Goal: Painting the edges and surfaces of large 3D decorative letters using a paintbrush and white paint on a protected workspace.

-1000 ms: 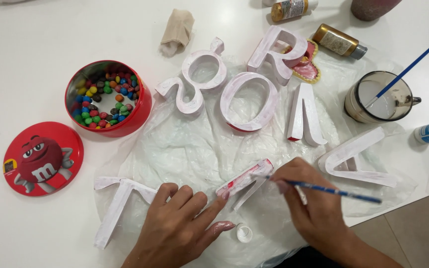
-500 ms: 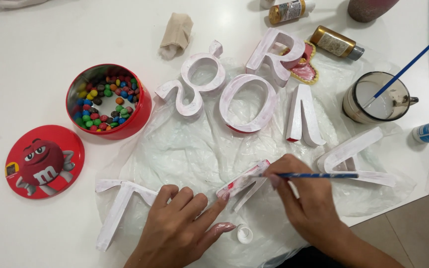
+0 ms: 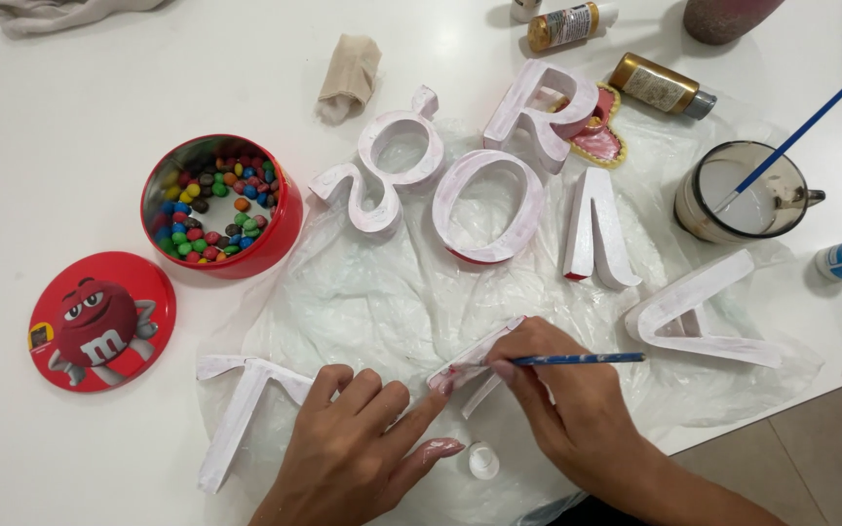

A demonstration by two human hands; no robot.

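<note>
On the white table, right hand pinches paintbrush; left hand spread, steadying letter.

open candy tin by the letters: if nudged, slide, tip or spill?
The red candy tin is wide, low and flat-bottomed, so it would likely slide on the smooth white table rather than tip. The loose candies sit well below the rim; they would probably shift and rattle, not spill.

Matt, streaky white paint covers the letters, on crinkled, thin clear plastic sheet. The red tin looks glossy, probably metal; the worktop is smooth white.
</note>
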